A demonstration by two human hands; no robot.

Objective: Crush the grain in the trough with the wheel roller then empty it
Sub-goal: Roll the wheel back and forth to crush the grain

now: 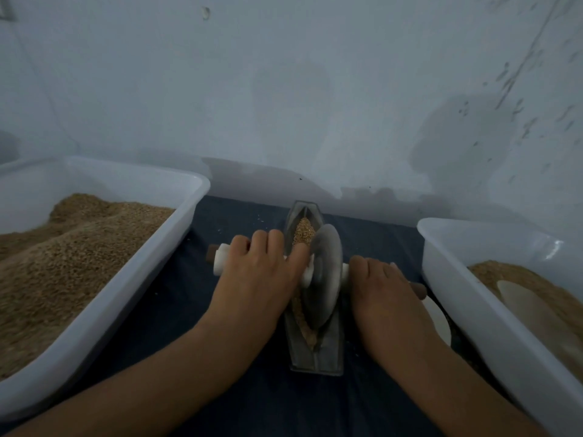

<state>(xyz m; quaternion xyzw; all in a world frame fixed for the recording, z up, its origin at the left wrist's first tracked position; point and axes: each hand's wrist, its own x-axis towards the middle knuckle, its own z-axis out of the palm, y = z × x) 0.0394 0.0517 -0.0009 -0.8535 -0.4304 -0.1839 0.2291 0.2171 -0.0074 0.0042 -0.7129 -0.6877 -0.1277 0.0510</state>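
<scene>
A narrow grey metal trough (328,357) lies lengthwise on the dark cloth in the middle. Brown grain (304,233) fills its groove, visible ahead of and behind the wheel. The grey wheel roller (326,275) stands upright in the groove near the trough's middle, on a white axle with brown wooden ends. My left hand (258,275) lies over the left handle, fingers curled over it. My right hand (378,285) covers the right handle the same way.
A large white tub (189,197) heaped with grain stands on the left. Another white tub (441,263) on the right holds grain and a pale scoop-like object (523,298). A pale round object (438,320) lies beside it. A blue-grey wall rises close behind.
</scene>
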